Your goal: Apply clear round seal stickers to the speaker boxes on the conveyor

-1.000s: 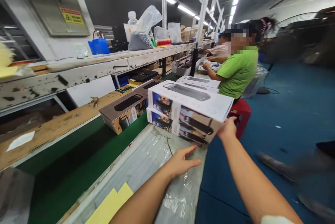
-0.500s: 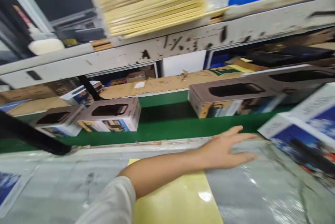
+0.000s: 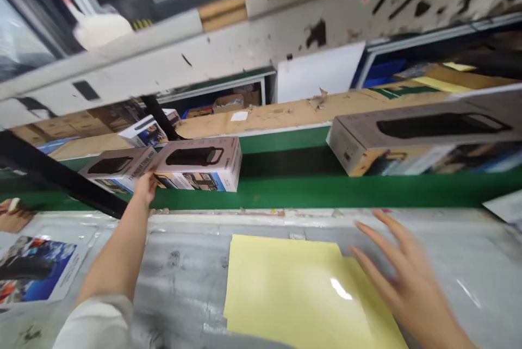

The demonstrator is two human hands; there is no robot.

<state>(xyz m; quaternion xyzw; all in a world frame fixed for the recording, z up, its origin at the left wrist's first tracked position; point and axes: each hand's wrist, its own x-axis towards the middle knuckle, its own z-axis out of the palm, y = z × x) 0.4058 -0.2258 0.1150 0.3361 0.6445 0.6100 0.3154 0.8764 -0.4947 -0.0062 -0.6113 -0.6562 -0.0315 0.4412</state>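
Note:
My left hand (image 3: 143,187) reaches out to the green conveyor belt (image 3: 310,188) and touches the near corner of a printed product box (image 3: 199,164). A second box (image 3: 112,170) lies close beside it to the left. Its fingers curl against the box edge; a firm hold is not clear. My right hand (image 3: 397,267) hovers open, fingers spread, over the plastic-covered bench (image 3: 183,278) at the right edge of a yellow sheet (image 3: 293,286). A longer box (image 3: 420,137) sits on the belt to the right.
A worn white shelf beam (image 3: 228,55) runs overhead. A cardboard-lined ledge (image 3: 285,112) lies behind the belt. A black post (image 3: 61,178) slants across the left. A printed flat carton (image 3: 35,267) lies on the bench at left, with another person's hand (image 3: 12,216) near it.
The view has swung left along the belt. My left hand has moved from the bench out to the box on the belt, and my right hand has come into view over the yellow sheet.

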